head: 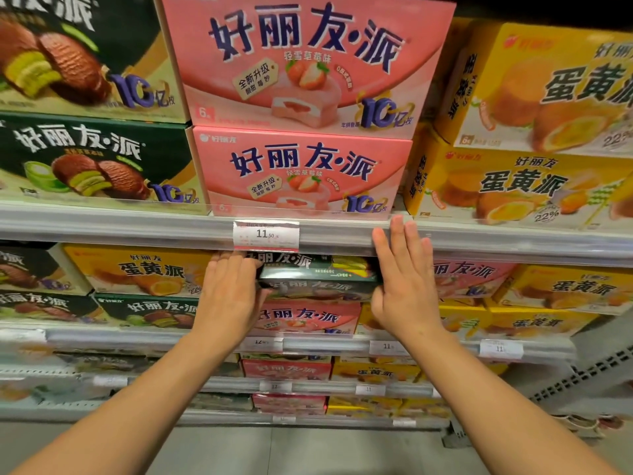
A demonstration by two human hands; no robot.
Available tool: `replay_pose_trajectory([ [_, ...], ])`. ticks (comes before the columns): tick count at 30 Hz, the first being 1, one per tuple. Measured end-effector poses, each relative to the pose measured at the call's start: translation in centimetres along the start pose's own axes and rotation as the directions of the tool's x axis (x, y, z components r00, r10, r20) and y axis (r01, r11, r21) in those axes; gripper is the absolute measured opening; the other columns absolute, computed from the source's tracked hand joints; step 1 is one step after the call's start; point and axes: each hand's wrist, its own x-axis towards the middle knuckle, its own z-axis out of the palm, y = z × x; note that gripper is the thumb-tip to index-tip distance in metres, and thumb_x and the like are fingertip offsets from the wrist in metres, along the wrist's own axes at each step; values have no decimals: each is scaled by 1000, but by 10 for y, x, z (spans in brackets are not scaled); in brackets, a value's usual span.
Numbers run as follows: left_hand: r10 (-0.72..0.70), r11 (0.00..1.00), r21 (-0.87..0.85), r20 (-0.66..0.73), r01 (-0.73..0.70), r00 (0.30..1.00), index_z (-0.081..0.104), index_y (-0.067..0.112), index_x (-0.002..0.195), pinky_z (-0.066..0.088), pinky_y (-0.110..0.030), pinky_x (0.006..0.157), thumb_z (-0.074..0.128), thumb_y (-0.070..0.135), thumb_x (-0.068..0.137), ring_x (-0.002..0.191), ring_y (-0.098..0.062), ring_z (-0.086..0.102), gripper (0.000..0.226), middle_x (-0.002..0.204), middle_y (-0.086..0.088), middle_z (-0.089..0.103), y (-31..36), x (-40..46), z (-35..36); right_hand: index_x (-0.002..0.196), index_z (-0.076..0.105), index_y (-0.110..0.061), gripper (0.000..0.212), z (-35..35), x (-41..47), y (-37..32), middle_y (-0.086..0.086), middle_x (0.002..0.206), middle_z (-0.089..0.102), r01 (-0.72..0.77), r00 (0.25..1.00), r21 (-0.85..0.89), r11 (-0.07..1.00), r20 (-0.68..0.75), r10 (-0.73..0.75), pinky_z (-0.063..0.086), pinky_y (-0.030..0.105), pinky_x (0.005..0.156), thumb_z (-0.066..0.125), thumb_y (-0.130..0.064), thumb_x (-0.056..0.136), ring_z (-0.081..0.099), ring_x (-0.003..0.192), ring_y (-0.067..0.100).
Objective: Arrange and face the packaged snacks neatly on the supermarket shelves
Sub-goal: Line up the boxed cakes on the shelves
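A dark green pie box (318,272) sits on the second shelf, on top of another green box (322,290) and a pink strawberry box (308,318). My left hand (229,293) grips the top green box's left end, fingers curled round its corner. My right hand (404,279) lies flat with straight fingers against the box's right end, fingertips reaching up over the shelf rail (479,241). Above the rail stand two stacked pink boxes (301,173), faces forward.
Green boxes (96,162) stand left and yellow egg-yolk pie boxes (513,186) right on the upper shelf. A price tag (265,234) marked 11.50 hangs on the rail. Yellow, green and pink boxes fill the lower shelves. Grey floor (308,450) lies below.
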Motion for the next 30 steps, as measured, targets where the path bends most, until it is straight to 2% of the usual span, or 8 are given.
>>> replay_pose_trajectory([
  [5, 44, 983, -177, 19, -40, 999, 50, 5, 125, 51, -49, 88, 85, 4, 66, 108, -34, 50, 68, 120, -13, 50, 8, -12, -18, 150, 21, -6, 96, -10, 0, -4, 16, 158, 8, -8, 997, 39, 999, 83, 5, -5, 44, 120, 59, 5, 63, 3, 147, 33],
  [9, -57, 942, -329, 38, 66, 998, 51, 5, 136, 47, -44, 98, 84, 11, 73, 123, -28, 46, 71, 134, -11, 44, 20, -33, -29, 153, 8, -22, 88, -14, -32, -5, -5, 161, -19, -144, 977, 231, 962, 190, 100, 1, 44, 121, 59, -10, 82, -13, 149, 18],
  [14, -246, 818, -505, 127, 276, 961, 57, 19, 130, 31, -12, 99, 87, 19, 69, 111, 5, 37, 68, 124, 10, 43, 23, -60, -42, 148, 9, -43, 87, -17, -65, -2, -21, 158, 7, -489, 871, 538, 687, 353, 343, 22, 38, 117, 66, -45, 82, 13, 146, 8],
  [17, -292, 735, -573, 216, 363, 932, 59, 28, 120, 31, 3, 89, 89, 12, 64, 104, 12, 45, 65, 119, 12, 49, 19, -77, -50, 148, 17, -40, 94, -13, -66, -6, -22, 151, 33, -633, 769, 592, 499, 556, 316, 38, 25, 106, 75, -50, 75, 36, 133, -1],
  [19, -328, 697, -593, 237, 403, 915, 59, 33, 112, 34, -2, 92, 89, 11, 63, 106, 17, 47, 62, 118, 18, 51, 15, -90, -57, 140, 36, -42, 78, -8, -67, -9, -39, 127, 51, -638, 765, 647, 418, 597, 243, 45, 6, 84, 78, -43, 75, 50, 113, -14],
  [21, -394, 646, -602, 264, 470, 880, 61, 32, 112, 40, -15, 97, 89, 11, 63, 107, 11, 51, 60, 120, 21, 53, 8, -104, -63, 129, 47, -44, 66, -3, -68, -14, -36, 110, 62, -672, 737, 669, 318, 646, 199, 47, 4, 70, 82, -33, 73, 59, 99, -13],
  [26, -611, 349, -707, 326, 615, 721, 43, 35, 141, 51, -34, 94, 86, 17, 68, 113, -2, 59, 87, 132, 15, 53, -15, -144, -71, 121, 58, -24, 56, 15, -75, -52, -15, 101, 74, -712, 702, 684, 158, 689, 182, 53, 13, 67, 83, -21, 71, 70, 91, 5],
  [30, -641, 118, -773, 420, 623, 642, 52, 26, 133, 54, -37, 88, 86, 39, 65, 109, -18, 66, 77, 120, 5, 69, -49, -173, -68, 116, 59, -20, 50, 32, -75, -97, -12, 98, 75, -766, 641, 635, 99, 743, 192, 54, 16, 65, 82, -22, 72, 72, 89, 8],
])
